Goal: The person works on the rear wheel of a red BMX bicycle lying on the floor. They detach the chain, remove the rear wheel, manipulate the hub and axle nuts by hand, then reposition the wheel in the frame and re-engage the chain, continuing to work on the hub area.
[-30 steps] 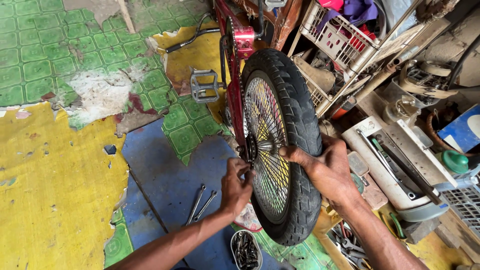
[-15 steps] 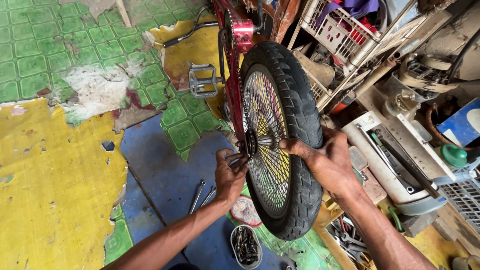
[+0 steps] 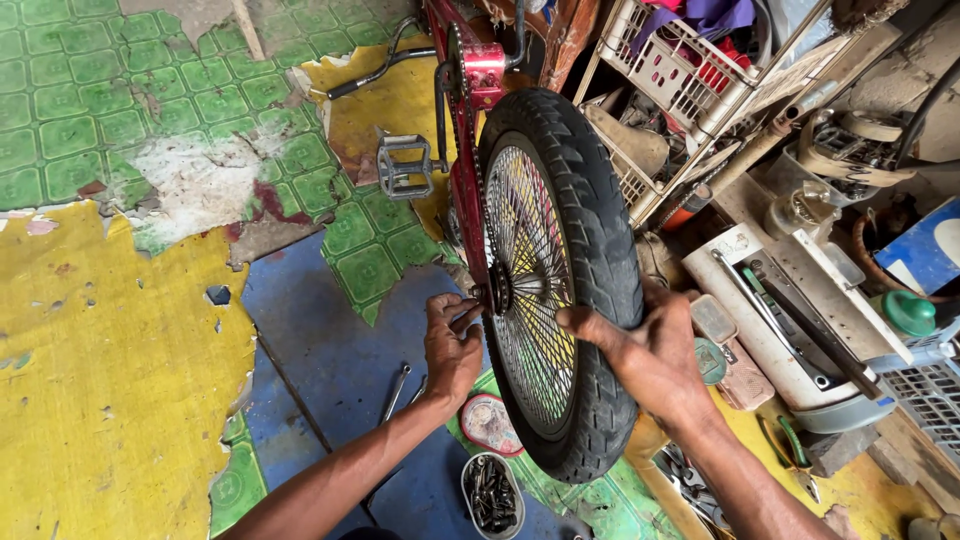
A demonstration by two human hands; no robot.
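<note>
With the wheel (image 3: 560, 280) already sitting upright in the red bike frame (image 3: 468, 190), the left hand (image 3: 452, 345) is pinching at the axle nut (image 3: 484, 297) while the right hand (image 3: 655, 355) is gripping the tyre, so tightening is seemingly remaining

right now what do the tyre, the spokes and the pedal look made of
Tyre: black rubber by the look, matt, with a blocky moulded tread. Spokes: thin metal wire, some dark and some glinting yellowish, perhaps coated or reflecting. Pedal: grey metal cage, dull and scuffed; its core is too small to tell. The left hand is at the hub, and the right hand grips the tyre.
</note>
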